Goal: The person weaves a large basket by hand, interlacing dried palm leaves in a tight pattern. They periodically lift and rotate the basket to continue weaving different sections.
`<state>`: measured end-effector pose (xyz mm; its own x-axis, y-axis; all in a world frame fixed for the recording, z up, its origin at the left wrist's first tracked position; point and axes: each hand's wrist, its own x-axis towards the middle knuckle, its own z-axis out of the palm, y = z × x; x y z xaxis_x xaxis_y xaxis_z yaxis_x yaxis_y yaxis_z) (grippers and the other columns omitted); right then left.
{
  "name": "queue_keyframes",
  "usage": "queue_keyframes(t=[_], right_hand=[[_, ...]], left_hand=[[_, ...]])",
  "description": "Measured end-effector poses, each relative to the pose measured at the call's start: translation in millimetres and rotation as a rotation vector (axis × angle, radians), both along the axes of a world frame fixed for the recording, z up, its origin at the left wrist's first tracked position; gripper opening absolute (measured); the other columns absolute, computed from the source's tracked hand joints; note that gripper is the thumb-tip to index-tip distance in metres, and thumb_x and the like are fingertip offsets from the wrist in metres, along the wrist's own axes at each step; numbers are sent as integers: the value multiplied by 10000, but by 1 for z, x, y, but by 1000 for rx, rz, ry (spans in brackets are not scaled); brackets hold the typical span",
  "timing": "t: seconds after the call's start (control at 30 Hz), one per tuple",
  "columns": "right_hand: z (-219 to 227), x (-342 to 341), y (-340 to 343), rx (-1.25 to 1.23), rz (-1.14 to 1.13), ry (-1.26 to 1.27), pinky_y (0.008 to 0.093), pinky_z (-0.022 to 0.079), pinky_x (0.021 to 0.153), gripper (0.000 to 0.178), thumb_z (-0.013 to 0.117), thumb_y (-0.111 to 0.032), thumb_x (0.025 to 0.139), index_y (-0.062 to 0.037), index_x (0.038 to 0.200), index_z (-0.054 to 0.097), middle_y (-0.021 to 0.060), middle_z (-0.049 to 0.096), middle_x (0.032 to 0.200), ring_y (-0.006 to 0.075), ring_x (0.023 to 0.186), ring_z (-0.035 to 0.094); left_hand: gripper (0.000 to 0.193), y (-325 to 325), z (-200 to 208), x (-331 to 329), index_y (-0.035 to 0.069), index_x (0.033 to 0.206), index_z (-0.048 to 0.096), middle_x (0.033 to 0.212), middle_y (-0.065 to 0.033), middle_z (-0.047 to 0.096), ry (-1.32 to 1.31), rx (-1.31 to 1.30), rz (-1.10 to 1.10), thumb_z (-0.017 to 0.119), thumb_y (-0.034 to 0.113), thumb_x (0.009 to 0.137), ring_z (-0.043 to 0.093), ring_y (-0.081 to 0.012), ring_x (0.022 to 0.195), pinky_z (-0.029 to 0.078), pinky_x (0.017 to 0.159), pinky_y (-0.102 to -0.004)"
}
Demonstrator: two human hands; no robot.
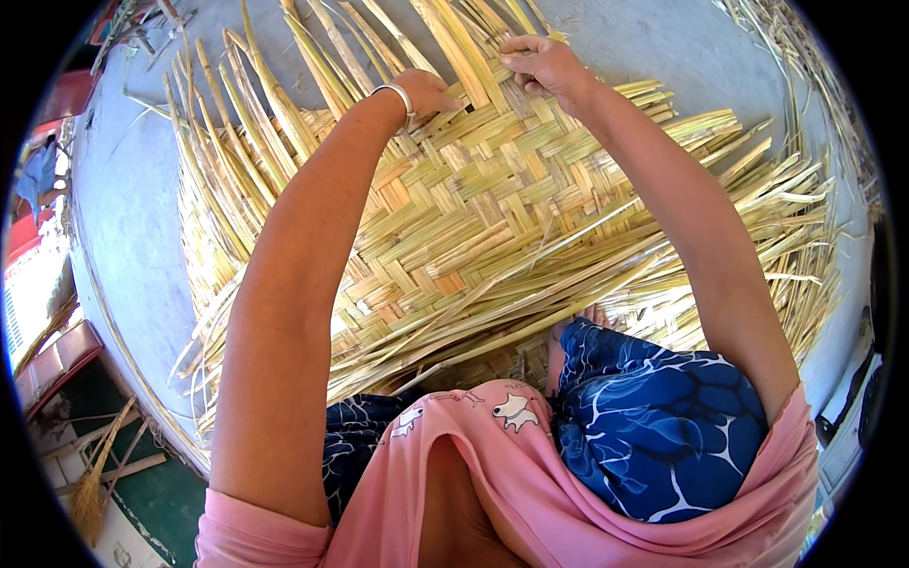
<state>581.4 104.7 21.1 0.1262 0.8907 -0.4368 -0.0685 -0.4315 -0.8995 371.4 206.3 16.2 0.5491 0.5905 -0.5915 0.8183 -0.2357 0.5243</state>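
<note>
A half-woven mat (492, 180) of flat yellow-green reed strips lies on the floor in front of me. My left hand (428, 93), with a white bangle at its wrist, is closed at the far edge of the weave, its fingertips down among the strips. Just to its right, my right hand (547, 68) pinches a reed strip near the base of the upright strips. Between the two hands, a bundle of wide pale strips (461, 52) rises away from me. A small dark gap shows in the weave beside my left fingertips.
Long loose strip ends (251, 123) fan out at the far left, and more stick out at the right (786, 204). My knee in blue patterned cloth (653, 426) is close to the mat's near edge. A straw broom (93, 483) lies at the lower left.
</note>
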Motion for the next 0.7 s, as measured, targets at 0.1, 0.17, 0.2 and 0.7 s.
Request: queue_keyframes(t=[0.1, 0.17, 0.2, 0.7], right_hand=[[3, -7, -8, 1, -78, -188, 257, 482, 603, 232, 650, -134, 826, -73, 1050, 630, -1, 624, 782, 84, 634, 578], [-2, -9, -10, -7, -85, -275, 263, 495, 602, 230, 648, -147, 824, -65, 1038, 637, 24, 645, 787, 98, 632, 606], [-4, -11, -10, -12, -85, -315, 266, 502, 602, 229, 647, -154, 823, -61, 1033, 641, 36, 656, 790, 105, 631, 621], [-10, -13, -18, -63, -99, -372, 253, 502, 547, 269, 625, -157, 808, -48, 1053, 627, 59, 665, 785, 118, 596, 622]], left_hand=[[393, -1, -4, -2, 63, 1005, 688, 854, -57, 666, -56, -122, 141, 760, 335, 732, 610, -151, 706, 509, 626, -298], [380, -3, -4, 0, 74, 1009, 691, 845, -61, 669, -30, -63, 103, 754, 328, 733, 612, -151, 734, 506, 643, -300], [372, -3, -5, 4, 79, 1015, 691, 844, -66, 669, 28, 43, -2, 747, 321, 738, 612, -149, 747, 506, 648, -301], [420, -114, -8, -48, 57, 1223, 535, 1245, -134, 544, -220, 909, 48, 603, 213, 839, 494, -294, 1175, 367, 982, -419]])
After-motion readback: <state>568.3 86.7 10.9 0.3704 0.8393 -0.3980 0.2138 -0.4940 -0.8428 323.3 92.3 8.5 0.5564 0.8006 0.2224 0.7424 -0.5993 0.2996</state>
